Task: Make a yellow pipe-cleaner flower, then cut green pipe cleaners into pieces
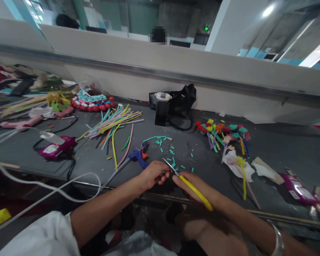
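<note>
- Near the front edge of the table [216, 167], the right hand [188, 181] is closed around the yellow scissors [193, 188], whose blades point toward the left hand [156, 174].
- Just beside the blades, the left hand has its fingers pinched together, it seems on a small green bit [163, 172]; most of it is hidden.
- Just past the grip, lots of short green pieces [172, 152] lie spread about, so a good part of the cutting looks done.
- A little farther past the grip, a curved green stem [157, 137] looks like one long piece, not cut up yet.
- Left of the grip, past the blue glue gun [138, 155], a big pile of long stems [117, 122] in many colors looks mostly uncut too.
- Right of the grip, bright flowers [228, 137] sit in a bunch and look already made.
- Far left of the grip is a purple box [49, 153], and far right is another purple box [289, 185]; both have pale labels, too small and blurry to read.
</note>
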{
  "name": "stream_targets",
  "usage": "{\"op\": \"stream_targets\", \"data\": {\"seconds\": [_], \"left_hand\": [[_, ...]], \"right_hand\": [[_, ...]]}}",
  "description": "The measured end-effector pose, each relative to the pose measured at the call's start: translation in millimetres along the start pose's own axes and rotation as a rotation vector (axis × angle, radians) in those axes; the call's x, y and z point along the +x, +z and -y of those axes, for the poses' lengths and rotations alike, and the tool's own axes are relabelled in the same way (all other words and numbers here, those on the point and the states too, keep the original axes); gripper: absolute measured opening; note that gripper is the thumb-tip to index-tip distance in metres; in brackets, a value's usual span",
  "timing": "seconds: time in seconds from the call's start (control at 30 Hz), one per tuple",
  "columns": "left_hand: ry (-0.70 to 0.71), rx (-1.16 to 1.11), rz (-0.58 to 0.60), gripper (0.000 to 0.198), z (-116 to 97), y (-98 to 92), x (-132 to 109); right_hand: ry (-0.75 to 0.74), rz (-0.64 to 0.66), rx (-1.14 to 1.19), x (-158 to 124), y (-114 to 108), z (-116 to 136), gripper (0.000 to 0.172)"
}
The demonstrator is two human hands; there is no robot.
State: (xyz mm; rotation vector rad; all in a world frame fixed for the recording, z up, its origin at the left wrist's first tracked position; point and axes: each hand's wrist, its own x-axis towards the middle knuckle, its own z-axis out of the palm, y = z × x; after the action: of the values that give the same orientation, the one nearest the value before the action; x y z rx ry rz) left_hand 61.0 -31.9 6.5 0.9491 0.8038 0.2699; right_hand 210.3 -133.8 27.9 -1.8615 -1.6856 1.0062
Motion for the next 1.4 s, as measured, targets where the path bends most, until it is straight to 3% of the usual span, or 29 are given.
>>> {"op": "stream_targets", "data": {"seconds": [0.23,0.5,0.83,0.93,1.13,1.27,1.4], "left_hand": [[-0.001,0.001,0.019,0.023,6,-5.1,1],[-0.037,0.054,0.059,0.023,14,0.6,-17],[-0.04,0.049,0.086,0.027,14,1.1,-19],[-0.032,0.028,0.131,0.033,16,3.7,-29],[0.079,-0.092,0.346,0.047,19,15.2,-54],[0.055,-0.107,0.442,0.054,20,16.4,-64],[0.014,-0.113,0.507,0.056,19,15.2,-68]], "right_hand": [[0.027,0.043,-0.055,4,1,-6,0.041],[0.032,0.064,-0.031,-20,10,-5,0.036],[0.066,-0.052,0.057,-34,6,-8,0.039],[0.083,-0.12,0.138,-41,2,0,0.032],[0.083,-0.238,0.425,-48,6,19,0.046],[0.055,-0.208,0.657,-51,17,24,0.042],[0.033,-0.162,0.742,-53,25,24,0.038]]}}
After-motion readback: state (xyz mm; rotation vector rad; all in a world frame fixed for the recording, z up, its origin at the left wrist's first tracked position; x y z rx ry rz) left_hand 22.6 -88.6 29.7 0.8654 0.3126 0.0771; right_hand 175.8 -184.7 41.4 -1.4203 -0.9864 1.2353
